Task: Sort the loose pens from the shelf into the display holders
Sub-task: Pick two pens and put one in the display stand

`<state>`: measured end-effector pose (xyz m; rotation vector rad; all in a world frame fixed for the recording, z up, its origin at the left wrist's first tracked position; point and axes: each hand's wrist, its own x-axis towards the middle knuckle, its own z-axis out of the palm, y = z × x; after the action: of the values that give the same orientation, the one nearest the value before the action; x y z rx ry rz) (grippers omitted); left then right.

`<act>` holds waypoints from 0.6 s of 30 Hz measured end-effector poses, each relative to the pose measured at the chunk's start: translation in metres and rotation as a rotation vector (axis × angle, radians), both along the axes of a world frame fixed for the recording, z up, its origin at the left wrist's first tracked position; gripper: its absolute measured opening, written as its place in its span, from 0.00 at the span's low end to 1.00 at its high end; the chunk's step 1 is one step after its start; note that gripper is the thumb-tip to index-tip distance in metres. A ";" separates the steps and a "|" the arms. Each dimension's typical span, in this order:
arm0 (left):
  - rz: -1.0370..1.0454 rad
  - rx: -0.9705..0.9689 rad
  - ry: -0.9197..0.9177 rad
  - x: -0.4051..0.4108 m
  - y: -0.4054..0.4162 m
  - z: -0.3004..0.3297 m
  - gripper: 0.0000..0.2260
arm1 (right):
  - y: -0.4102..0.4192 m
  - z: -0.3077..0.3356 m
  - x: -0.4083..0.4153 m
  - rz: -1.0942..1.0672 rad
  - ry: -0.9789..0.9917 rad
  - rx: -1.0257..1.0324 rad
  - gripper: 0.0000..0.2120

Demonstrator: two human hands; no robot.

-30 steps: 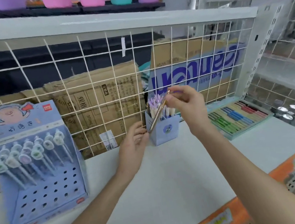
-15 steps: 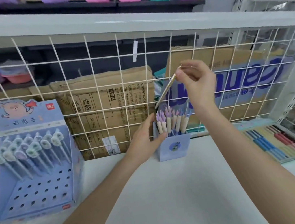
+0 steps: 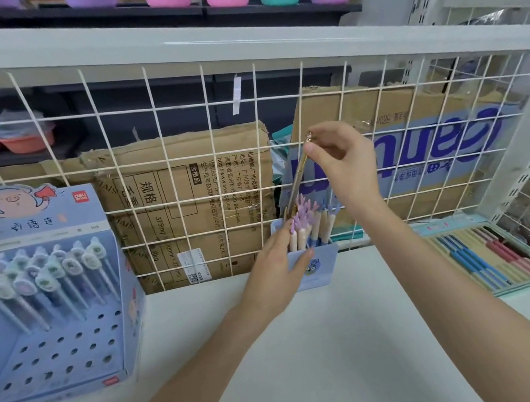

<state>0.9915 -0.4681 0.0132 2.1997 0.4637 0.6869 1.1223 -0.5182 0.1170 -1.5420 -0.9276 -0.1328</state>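
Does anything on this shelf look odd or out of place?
Only the gold pen the right hand pinches: it differs from the pastel pens in the small blue holder it is entering. The left hand steadies that holder.

Surface: white shelf (image 3: 328, 345), wire grid at its back.
Left: blue perforated pen display stand (image 3: 54, 332).
Middle, by the grid: small blue pen holder (image 3: 317, 266), packed with pens.
Right: shallow tray of coloured pens (image 3: 489, 258).

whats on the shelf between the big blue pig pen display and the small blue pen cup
Head view: only bare white shelf between the pig display and pen cup, apart from the left hand gripping the cup.
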 end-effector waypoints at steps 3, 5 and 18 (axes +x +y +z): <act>-0.003 -0.011 0.013 -0.001 -0.005 -0.002 0.28 | 0.003 -0.003 -0.003 0.019 -0.020 -0.060 0.09; -0.010 -0.036 0.008 -0.002 -0.007 -0.003 0.29 | 0.006 -0.007 -0.005 0.025 -0.031 -0.115 0.09; -0.058 0.264 0.089 -0.021 -0.006 -0.016 0.28 | 0.019 -0.020 -0.008 0.063 -0.152 -0.516 0.08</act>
<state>0.9704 -0.4745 -0.0024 2.4895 0.3690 0.6520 1.1145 -0.4989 0.0965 -1.9932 -1.1924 0.0412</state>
